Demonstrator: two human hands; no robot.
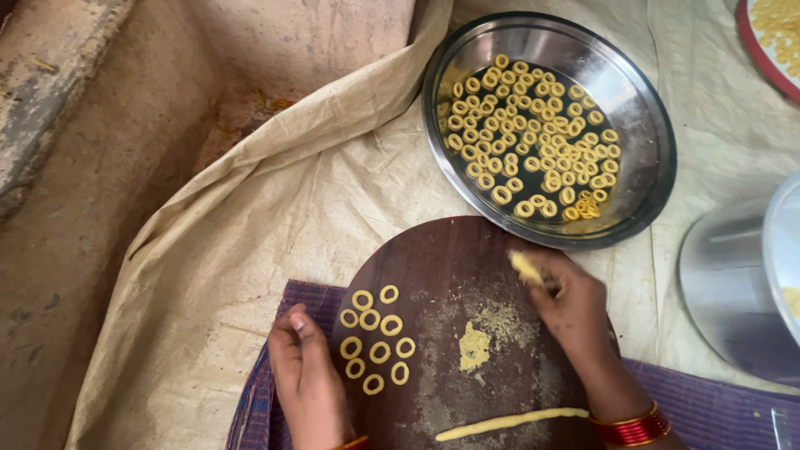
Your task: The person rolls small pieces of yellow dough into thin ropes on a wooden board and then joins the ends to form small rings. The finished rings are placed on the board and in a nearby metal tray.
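A round dark wooden board (450,267) lies in front of me. My left hand (307,375) rests at the board's left edge, fingers curled, beside several small yellow dough rings (375,337). My right hand (571,304) pinches a small lump of yellow dough (527,267) at the board's upper right. A thin rolled rope of dough (510,422) lies near the board's front edge. A smear of flattened dough (473,346) sits at the board's middle. Red bangles (633,429) circle my right wrist.
A round steel plate (646,125) holding several dough rings stands beyond the board on a beige cloth (275,217). A steel vessel (733,292) is at the right. A red-rimmed plate (771,42) shows at the top right. Bare earthen floor (92,183) lies left.
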